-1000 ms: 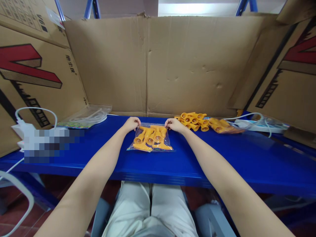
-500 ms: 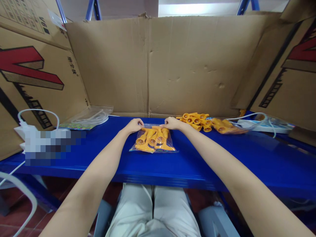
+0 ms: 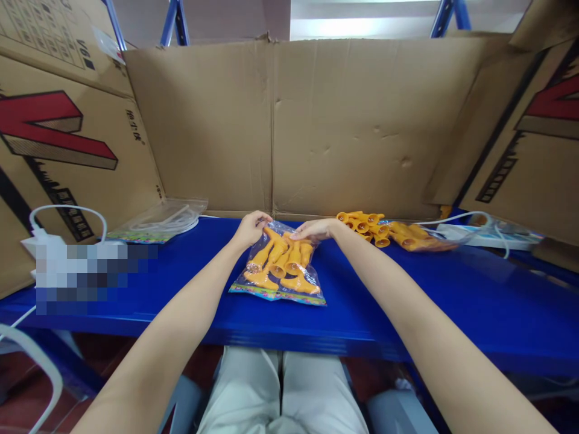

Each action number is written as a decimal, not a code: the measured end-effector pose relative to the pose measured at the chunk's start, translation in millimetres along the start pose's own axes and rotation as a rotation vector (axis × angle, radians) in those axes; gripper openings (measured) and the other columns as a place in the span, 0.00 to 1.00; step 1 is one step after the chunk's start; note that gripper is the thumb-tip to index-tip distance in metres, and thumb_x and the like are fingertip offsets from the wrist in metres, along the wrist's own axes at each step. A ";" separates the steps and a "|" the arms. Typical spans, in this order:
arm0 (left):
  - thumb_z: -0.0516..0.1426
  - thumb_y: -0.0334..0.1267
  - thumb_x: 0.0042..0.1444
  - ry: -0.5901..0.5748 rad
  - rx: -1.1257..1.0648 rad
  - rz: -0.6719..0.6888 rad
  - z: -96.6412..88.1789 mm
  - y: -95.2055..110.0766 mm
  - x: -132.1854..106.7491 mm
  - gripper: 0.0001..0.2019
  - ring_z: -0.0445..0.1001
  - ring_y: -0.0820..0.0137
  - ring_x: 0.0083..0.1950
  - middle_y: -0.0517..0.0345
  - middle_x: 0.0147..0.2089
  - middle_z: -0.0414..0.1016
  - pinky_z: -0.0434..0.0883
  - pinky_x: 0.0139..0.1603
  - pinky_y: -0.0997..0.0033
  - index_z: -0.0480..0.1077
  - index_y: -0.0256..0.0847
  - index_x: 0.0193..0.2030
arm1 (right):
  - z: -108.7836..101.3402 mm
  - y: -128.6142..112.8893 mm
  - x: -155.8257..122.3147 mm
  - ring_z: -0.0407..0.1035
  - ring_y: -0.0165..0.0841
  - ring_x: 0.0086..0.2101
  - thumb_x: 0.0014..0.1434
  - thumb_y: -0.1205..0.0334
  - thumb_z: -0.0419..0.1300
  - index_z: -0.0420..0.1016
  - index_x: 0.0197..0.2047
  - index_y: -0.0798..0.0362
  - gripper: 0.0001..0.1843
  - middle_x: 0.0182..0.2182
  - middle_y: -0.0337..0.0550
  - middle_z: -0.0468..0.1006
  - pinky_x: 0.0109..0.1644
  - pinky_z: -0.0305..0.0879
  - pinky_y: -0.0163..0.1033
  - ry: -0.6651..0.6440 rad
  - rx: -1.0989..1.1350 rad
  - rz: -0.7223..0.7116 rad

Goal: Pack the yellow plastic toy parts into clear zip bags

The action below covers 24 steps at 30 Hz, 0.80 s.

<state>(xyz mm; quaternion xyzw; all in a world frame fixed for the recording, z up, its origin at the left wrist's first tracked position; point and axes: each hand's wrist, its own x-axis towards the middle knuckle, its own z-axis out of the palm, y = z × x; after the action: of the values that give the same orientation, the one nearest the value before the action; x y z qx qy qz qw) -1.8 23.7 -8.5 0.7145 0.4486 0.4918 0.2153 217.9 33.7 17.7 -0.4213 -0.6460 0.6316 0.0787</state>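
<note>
A clear plastic bag (image 3: 277, 296) with a colourful printed strip along its near edge lies on the blue tabletop (image 3: 199, 295). Inside it are several orange plastic horn-shaped pieces (image 3: 280, 263) with flared, hollow ends. My left hand (image 3: 253, 229) is closed on the bag's far left corner, fingers pinched together. At the far right corner, my right hand (image 3: 315, 229) grips the bag, thumb and fingers lying over the plastic near the orange pieces. The far edge of the bag is lifted a little between my hands.
Loose orange pieces (image 3: 362, 226) are heaped behind my right forearm, beside another bag of them (image 3: 418, 235). A white power strip (image 3: 488, 236) lies farther right. Coiled white tubing in a bag (image 3: 167, 220) and a white plug (image 3: 43, 244) are at left. Cardboard walls (image 3: 353, 126) enclose the table.
The bag's near edge has come closer to me and its printed strip now shows. My right hand has shifted its fingers farther over the bag. The left hand still holds its corner.
</note>
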 end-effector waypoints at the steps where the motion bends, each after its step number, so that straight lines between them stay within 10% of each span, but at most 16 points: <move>1: 0.52 0.26 0.50 0.029 0.010 0.044 0.7 2.4 -0.5 0.08 0.72 0.72 0.33 0.57 0.33 0.74 0.70 0.40 0.70 0.72 0.37 0.32 | 2.7 -0.2 -1.3 0.75 0.31 0.31 0.47 0.60 0.71 0.76 0.37 0.61 0.17 0.31 0.48 0.81 0.39 0.70 0.34 -0.017 0.042 -0.013; 13: 0.53 0.29 0.52 0.215 -0.033 0.068 -3.5 5.7 -0.8 0.10 0.73 0.70 0.41 0.52 0.47 0.71 0.72 0.43 0.70 0.71 0.37 0.40 | 3.3 6.4 -43.3 0.76 0.33 0.30 0.56 0.72 0.58 0.76 0.37 0.60 0.06 0.31 0.48 0.81 0.38 0.73 0.35 0.280 0.284 -0.203; 24: 0.52 0.24 0.48 0.176 0.325 0.063 -13.2 -22.6 -1.0 0.13 0.72 0.70 0.36 0.54 0.43 0.73 0.69 0.48 0.69 0.72 0.39 0.39 | -53.6 46.2 -162.5 0.75 0.29 0.35 0.60 0.68 0.49 0.72 0.37 0.55 0.11 0.42 0.48 0.78 0.36 0.72 0.35 1.451 0.815 -0.838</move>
<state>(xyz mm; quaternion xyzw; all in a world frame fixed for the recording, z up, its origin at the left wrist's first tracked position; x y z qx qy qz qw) -23.4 32.5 -20.3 0.7079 0.5167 0.4799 0.0414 375.2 -37.7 57.0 -0.3854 -0.2666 0.3118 0.8265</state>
